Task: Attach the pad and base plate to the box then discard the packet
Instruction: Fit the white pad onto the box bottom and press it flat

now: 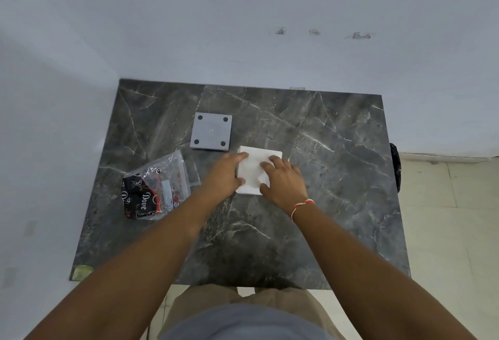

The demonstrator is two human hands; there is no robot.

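A white square box (255, 171) lies flat at the middle of the dark marble table (324, 177). My left hand (225, 175) grips its left edge, thumb on the near side and fingers on top. My right hand (283, 184) presses down on its top right part, fingers spread; whether a pad lies under them I cannot tell. A grey square base plate (211, 131) with a dark round foot at each corner rests just behind and to the left, apart from the box. A clear plastic packet (156, 187) with a black "Dove" printed item inside lies at the left.
The table stands in a corner, with pale walls (243, 29) behind and to the left. A black object (395, 166) hangs off the table's right edge. Pale floor tiles (453, 231) lie to the right. My knees sit under the near edge.
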